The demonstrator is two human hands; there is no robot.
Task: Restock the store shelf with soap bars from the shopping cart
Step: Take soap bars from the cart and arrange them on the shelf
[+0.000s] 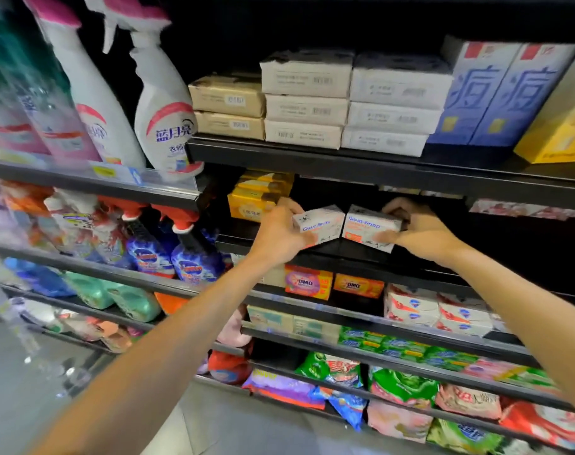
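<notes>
- Head view: the left hand is gripping a white cardboard soap box with blue lettering, fingers curled round its left end and thumb under its front edge.
- The right hand is gripping a second white soap box of the same kind, fingers wrapped over its right end.
- Both boxes are sitting side by side, nearly touching, at the front of a dark metal shelf, to the right of a stack of yellow soap packs.
- The space behind and to the right of the boxes is looking dark; whether other stock is lying there cannot be told.
- The shopping cart is not showing in this view.
- Likely step: setting the two boxes down and pushing them back.
- Risk: the boxes are lying close to the shelf lip, so letting go too soon could be tipping them off onto the orange detergent boxes below.
- Risk: the left box is angling toward its neighbour, so pushing both at once could be jamming them or skewing the row.
</notes>
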